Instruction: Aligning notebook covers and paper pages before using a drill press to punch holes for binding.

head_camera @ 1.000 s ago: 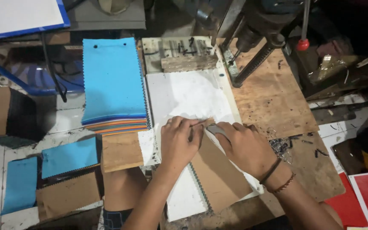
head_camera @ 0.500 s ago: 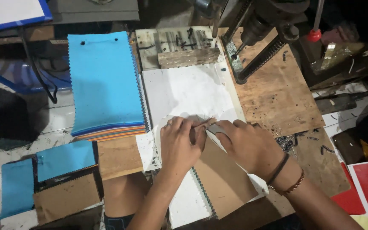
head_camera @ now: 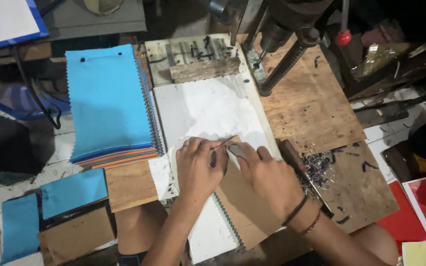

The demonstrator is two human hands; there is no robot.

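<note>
Left hand: the left hand (head_camera: 199,167) is laid flat on the brown card cover (head_camera: 245,207), fingers together and pressed down beside a thin wire (head_camera: 224,142); nothing is seen clamped in it.
Right hand: the right hand (head_camera: 267,178) is closed round a small grey tool (head_camera: 236,150), whose tip is set near the wire at the cover's upper corner. Two cord bracelets are worn at the wrist.
Work piece: the brown card cover lies tilted on a white sheet (head_camera: 208,111), near the front edge of the plywood bench (head_camera: 311,108). A toothed strip of swatch edges shows along its lower left side.
Handling, judged: the cover is taken to be light and fairly stiff, liable to crease if bent sharply. The swatches beneath are judged soft and apt to slide and fan out. A flat palm over the middle, or a pinch at the bound corner, is judged the surest hold. The wire is judged thin, springy and easily dropped.
Surroundings: a stack of fabric swatches with a blue top (head_camera: 107,101) lies well to the left of the hands. A drill press (head_camera: 284,34) stands behind the white sheet. A wooden-handled tool (head_camera: 299,167) lies just beside the right hand, next to a heap of small metal scraps (head_camera: 321,165). Loose blue swatches (head_camera: 72,192) and brown card pieces (head_camera: 77,236) lie at the lower left.
</note>
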